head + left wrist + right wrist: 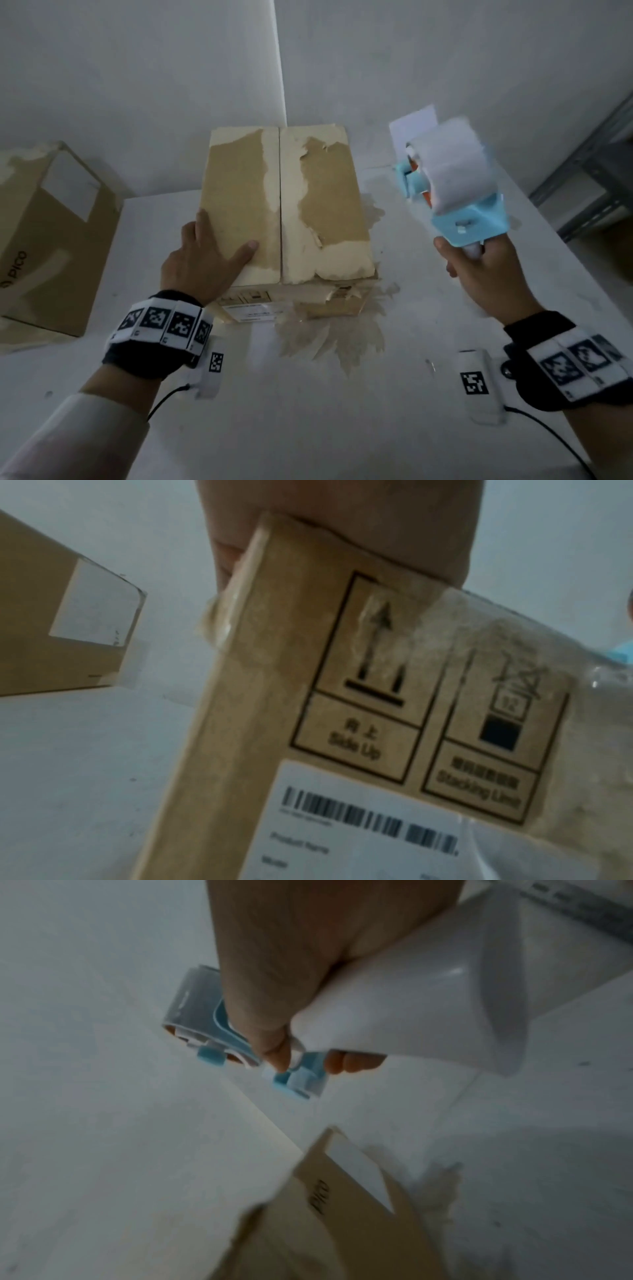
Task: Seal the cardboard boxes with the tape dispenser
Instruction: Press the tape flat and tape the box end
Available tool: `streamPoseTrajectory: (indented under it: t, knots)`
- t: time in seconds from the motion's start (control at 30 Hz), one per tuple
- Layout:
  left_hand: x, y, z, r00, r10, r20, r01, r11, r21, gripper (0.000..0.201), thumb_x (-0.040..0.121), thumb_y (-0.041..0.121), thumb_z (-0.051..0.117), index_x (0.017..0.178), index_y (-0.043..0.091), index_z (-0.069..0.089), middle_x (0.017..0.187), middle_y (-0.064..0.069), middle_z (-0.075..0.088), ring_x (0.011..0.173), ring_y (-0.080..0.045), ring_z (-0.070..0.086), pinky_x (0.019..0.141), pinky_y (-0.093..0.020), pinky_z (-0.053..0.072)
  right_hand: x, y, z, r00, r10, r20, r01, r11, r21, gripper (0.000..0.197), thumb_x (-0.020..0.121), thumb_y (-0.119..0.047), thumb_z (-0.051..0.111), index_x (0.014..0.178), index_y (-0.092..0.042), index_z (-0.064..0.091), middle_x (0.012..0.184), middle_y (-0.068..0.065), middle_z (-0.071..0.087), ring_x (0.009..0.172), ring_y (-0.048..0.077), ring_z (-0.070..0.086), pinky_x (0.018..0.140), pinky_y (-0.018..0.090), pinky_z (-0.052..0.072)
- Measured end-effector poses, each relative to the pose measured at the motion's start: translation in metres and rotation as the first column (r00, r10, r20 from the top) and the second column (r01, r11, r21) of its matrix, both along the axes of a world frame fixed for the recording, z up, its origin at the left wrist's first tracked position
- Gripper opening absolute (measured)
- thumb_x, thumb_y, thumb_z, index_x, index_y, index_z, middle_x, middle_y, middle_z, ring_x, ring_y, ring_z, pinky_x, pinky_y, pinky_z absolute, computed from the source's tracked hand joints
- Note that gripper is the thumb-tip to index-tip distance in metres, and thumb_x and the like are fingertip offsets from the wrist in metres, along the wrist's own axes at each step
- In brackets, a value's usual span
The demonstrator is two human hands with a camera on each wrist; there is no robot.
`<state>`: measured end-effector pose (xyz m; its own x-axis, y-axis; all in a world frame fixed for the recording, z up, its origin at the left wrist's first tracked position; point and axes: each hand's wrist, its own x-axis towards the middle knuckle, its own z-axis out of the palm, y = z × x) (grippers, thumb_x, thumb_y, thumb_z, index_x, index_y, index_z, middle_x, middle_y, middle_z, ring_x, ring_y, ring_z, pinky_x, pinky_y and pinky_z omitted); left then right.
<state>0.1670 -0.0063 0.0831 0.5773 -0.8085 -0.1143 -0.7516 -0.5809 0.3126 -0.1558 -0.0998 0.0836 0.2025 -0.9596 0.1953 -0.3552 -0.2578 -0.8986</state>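
Observation:
A worn cardboard box stands on the white table in front of me, its two top flaps meeting at a centre seam with torn paper patches. My left hand lies flat on its near left corner, fingers straight; the left wrist view shows the palm over the box's printed side. To the box's right, my right hand grips the handle of a light blue tape dispenser with a white tape roll, held in the air. In the right wrist view, fingers wrap the white handle.
A second cardboard box marked PICO lies at the table's left edge, also seen as the brown box in the right wrist view. Torn tape scraps lie by the near side of the middle box. A grey metal rack stands at the right.

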Motion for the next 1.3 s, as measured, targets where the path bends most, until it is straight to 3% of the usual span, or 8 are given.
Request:
streamPoseTrajectory:
  t: [0.1,0.3,0.47,0.6,0.7,0.83,1.03,1.3]
  knots:
    - [0.002,0.001,0.002,0.999,-0.031,-0.014,0.032,0.999,0.019,0.095,0.077,0.067,0.044,0.145,0.012,0.008,0.147,-0.013,0.025,0.120,-0.042,0.046,0.094,-0.049,0.039,0.009,-0.003,0.031,0.981,0.192,0.039,-0.194,0.979,0.060,0.021,0.078,-0.031,0.067,0.078,-0.015,0.054,0.058,-0.015,0.063,0.049,0.003,0.055,0.052,0.006,0.045]
    - [0.002,0.012,0.004,0.991,-0.101,-0.083,0.106,0.993,0.055,0.101,0.074,0.070,0.047,0.147,0.016,0.003,0.151,-0.006,0.017,0.122,-0.036,0.046,0.096,-0.044,0.038,0.036,-0.010,0.067,0.871,0.491,0.016,-0.483,0.852,0.203,0.091,0.047,-0.079,0.063,0.102,-0.006,0.055,0.091,-0.004,0.072,0.056,0.012,0.063,0.053,0.021,0.053]
    - [0.001,0.024,0.010,0.961,-0.255,-0.106,0.261,0.964,0.052,0.095,0.069,0.080,0.017,0.145,0.023,0.014,0.154,-0.003,0.014,0.132,-0.027,0.036,0.103,-0.038,0.034,0.053,-0.012,0.070,0.844,0.537,-0.004,-0.526,0.828,0.192,0.065,0.044,-0.074,0.071,0.076,-0.019,0.061,0.065,0.015,0.063,0.045,0.016,0.053,0.048,0.028,0.047]
    - [0.000,0.022,0.036,0.935,-0.286,-0.212,0.199,0.913,-0.355,0.061,0.088,0.054,0.020,0.119,0.015,0.056,0.136,-0.008,0.046,0.117,-0.020,0.047,0.089,-0.023,0.034,0.064,-0.015,0.075,0.858,0.513,-0.011,-0.505,0.848,0.160,0.049,0.043,-0.066,0.076,0.060,-0.022,0.066,0.051,0.008,0.061,0.039,0.013,0.051,0.045,0.021,0.045]
    - [-0.013,0.014,0.060,0.761,-0.318,-0.565,0.064,0.904,-0.422,0.051,0.087,0.054,0.022,0.099,0.025,0.062,0.109,0.002,0.064,0.090,-0.009,0.062,0.076,-0.025,0.048,0.073,-0.014,0.083,0.862,0.506,0.023,-0.503,0.850,0.160,0.012,0.055,-0.036,0.075,0.051,-0.028,0.066,0.046,-0.002,0.062,0.040,0.009,0.052,0.046,0.020,0.046]
    - [-0.023,0.005,0.076,0.483,-0.281,-0.829,-0.020,0.943,-0.331,0.045,0.096,0.041,0.021,0.085,0.027,0.062,0.075,0.008,0.072,0.070,-0.008,0.068,0.065,-0.027,0.054,0.079,-0.015,0.082,0.851,0.522,0.058,-0.524,0.835,0.166,0.038,0.070,-0.003,0.074,0.047,-0.032,0.067,0.049,-0.005,0.066,0.043,0.002,0.056,0.046,0.015,0.047]
    - [-0.015,-0.004,0.082,0.321,-0.251,-0.913,-0.027,0.961,-0.274,0.030,0.096,0.021,0.035,0.085,0.013,0.062,0.067,0.005,0.072,0.062,-0.006,0.068,0.054,-0.020,0.055,0.075,-0.012,0.081,0.831,0.535,0.156,-0.556,0.811,0.181,0.053,0.074,0.018,0.059,0.048,-0.027,0.068,0.047,-0.004,0.065,0.046,0.003,0.060,0.048,0.014,0.048]
    - [-0.024,-0.008,0.083,0.198,-0.213,-0.957,-0.062,0.971,-0.229,0.019,0.088,0.014,0.049,0.098,0.006,0.062,0.073,0.007,0.073,0.068,0.000,0.068,0.055,-0.015,0.053,0.075,-0.014,0.076,0.753,0.558,0.348,-0.621,0.778,0.097,0.027,0.048,-0.051,0.084,0.061,-0.031,0.073,0.054,-0.008,0.068,0.052,0.004,0.063,0.050,0.016,0.051]
